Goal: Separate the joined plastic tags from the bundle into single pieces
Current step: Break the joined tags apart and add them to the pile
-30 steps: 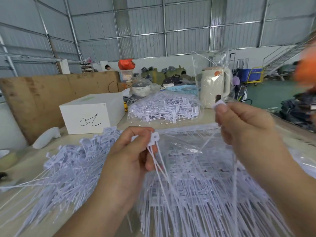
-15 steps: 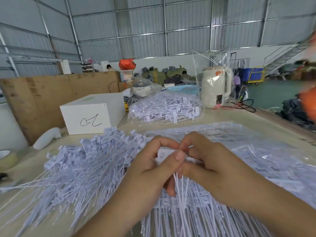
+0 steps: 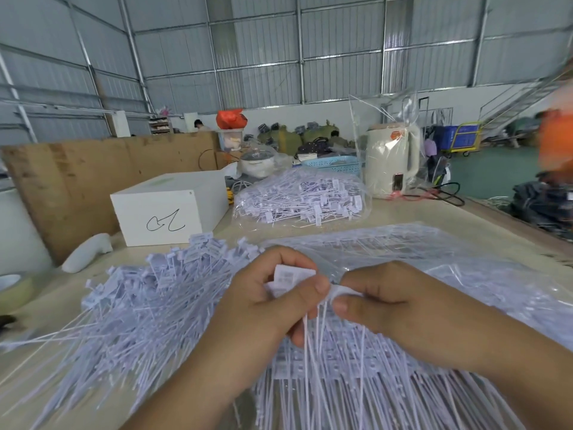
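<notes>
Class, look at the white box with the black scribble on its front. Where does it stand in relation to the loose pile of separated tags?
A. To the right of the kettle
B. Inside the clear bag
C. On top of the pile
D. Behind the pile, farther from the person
D: the white box stands on the table beyond the loose pile of separated tags, far left of the kettle.
</notes>
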Demonstrator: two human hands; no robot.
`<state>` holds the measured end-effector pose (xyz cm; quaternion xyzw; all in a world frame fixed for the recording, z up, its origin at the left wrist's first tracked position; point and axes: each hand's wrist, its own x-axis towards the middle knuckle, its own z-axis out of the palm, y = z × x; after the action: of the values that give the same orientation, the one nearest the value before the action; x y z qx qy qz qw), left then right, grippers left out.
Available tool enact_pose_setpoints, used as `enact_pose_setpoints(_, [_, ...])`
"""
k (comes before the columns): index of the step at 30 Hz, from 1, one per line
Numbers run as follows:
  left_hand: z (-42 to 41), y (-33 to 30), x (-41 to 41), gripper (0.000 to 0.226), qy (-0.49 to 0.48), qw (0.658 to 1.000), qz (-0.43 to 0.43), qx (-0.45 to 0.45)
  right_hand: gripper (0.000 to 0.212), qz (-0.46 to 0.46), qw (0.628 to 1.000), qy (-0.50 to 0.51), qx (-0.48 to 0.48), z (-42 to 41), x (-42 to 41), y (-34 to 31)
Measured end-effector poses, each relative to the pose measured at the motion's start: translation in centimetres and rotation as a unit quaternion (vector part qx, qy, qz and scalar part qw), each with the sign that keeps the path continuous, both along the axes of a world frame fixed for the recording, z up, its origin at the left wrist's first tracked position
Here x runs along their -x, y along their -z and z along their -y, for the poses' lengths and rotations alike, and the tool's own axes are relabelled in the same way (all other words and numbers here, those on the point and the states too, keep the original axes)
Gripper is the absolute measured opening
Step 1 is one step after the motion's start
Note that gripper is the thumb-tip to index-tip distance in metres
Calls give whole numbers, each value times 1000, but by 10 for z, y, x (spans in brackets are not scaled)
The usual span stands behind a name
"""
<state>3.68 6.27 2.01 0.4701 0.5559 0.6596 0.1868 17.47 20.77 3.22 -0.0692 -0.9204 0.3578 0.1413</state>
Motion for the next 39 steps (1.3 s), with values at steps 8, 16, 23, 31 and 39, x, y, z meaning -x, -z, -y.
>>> enact_pose_setpoints(8, [-4, -2, 3, 15, -16, 998, 61, -22, 40, -52, 995, -1, 90, 7, 3, -1])
enact_pose_setpoints(16, [0, -8, -3, 3, 1, 963, 249, -104, 32, -300, 913, 179, 213, 0, -3, -13])
enact_pose_setpoints(23, [-7, 6, -4, 15, 17, 995, 98, -11, 20, -101, 994, -25, 43, 20, 4, 5])
enact_pose_setpoints(31, [-6, 6, 0, 5, 63, 995, 65, 45, 20, -84, 995, 1, -58, 22, 8, 10])
enact_pose_setpoints(39, [-9, 10, 1, 11, -3, 998, 61, 15, 60, -31, 989, 93, -111, 24, 4, 2])
